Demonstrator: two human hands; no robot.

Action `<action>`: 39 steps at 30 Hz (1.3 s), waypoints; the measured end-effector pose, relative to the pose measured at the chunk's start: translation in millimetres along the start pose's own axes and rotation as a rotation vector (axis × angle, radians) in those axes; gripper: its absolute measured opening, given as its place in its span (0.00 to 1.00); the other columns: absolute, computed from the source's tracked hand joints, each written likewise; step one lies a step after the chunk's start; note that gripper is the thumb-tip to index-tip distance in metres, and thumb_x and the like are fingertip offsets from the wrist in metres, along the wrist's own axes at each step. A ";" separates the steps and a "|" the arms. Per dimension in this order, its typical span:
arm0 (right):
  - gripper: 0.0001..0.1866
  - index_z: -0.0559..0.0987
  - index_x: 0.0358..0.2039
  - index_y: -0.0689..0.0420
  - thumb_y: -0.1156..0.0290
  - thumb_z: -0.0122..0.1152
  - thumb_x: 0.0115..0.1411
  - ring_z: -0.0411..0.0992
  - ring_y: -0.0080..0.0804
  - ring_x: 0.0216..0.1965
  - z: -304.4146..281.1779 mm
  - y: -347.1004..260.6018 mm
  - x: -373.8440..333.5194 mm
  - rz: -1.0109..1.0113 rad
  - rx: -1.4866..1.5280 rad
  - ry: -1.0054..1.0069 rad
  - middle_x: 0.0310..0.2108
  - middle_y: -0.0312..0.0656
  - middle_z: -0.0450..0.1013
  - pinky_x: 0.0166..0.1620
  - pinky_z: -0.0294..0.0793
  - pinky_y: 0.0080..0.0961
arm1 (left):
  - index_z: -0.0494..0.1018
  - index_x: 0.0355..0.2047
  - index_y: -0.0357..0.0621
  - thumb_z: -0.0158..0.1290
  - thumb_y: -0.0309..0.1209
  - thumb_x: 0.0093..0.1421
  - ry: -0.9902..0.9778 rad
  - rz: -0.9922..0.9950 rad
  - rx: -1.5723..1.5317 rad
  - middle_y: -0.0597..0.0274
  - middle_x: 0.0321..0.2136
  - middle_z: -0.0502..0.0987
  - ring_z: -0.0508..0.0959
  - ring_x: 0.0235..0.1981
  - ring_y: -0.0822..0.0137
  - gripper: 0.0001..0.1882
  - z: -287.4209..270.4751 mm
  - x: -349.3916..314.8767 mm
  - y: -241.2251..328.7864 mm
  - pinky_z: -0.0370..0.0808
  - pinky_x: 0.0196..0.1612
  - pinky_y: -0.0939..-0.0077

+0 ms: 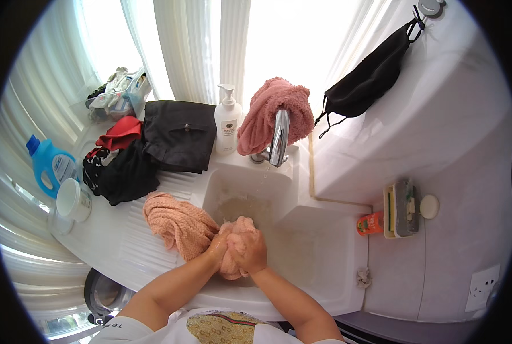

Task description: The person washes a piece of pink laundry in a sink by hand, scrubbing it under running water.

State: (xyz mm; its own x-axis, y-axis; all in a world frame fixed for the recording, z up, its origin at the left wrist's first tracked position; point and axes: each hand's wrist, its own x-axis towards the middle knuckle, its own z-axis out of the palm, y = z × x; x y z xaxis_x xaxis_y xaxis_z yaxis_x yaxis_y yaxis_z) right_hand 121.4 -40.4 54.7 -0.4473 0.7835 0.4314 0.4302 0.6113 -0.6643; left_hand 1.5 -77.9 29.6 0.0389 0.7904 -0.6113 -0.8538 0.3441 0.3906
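Note:
Over the white sink (pixel 342 275), my left hand (pixel 216 249) and my right hand (pixel 253 253) are closed on a bunched peach towel (pixel 178 225). A wet-looking wad of it sits squeezed between them. The rest of the cloth lies to the left, on the ribbed washboard (pixel 135 229); folds hide whether it is all one piece. Some fingers are covered by the fabric. Thin drops fall from the chrome faucet (pixel 279 137) into cloudy water (pixel 302 246) behind my hands.
A pink towel (pixel 273 112) drapes the faucet's back. Nearby stand a white pump bottle (pixel 227 123) and folded dark cloth (pixel 181 137). Black clothes (pixel 124 175), a blue detergent bottle (pixel 52 163) and a white tub (pixel 72 200) lie left. A sponge holder (pixel 396 212) hangs right.

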 end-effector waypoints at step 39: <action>0.27 0.71 0.50 0.59 0.77 0.56 0.45 0.67 0.34 0.53 0.2 103.0 5.0 0.698 0.476 -0.261 0.46 0.42 0.73 0.55 0.65 0.38 | 0.71 0.47 0.32 0.50 0.38 0.53 0.249 0.023 0.702 0.42 0.43 0.76 0.76 0.46 0.49 0.25 16.1 4.2 36.2 0.68 0.55 0.54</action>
State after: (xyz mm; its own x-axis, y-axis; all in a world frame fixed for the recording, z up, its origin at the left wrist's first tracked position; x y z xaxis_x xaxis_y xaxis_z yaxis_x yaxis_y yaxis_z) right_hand 163.4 26.5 -11.7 -0.3946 0.8744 -0.2821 0.3263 -0.1537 -0.9327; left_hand -20.8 -54.0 52.3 -0.1653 0.6916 -0.7031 -0.3178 0.6375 0.7018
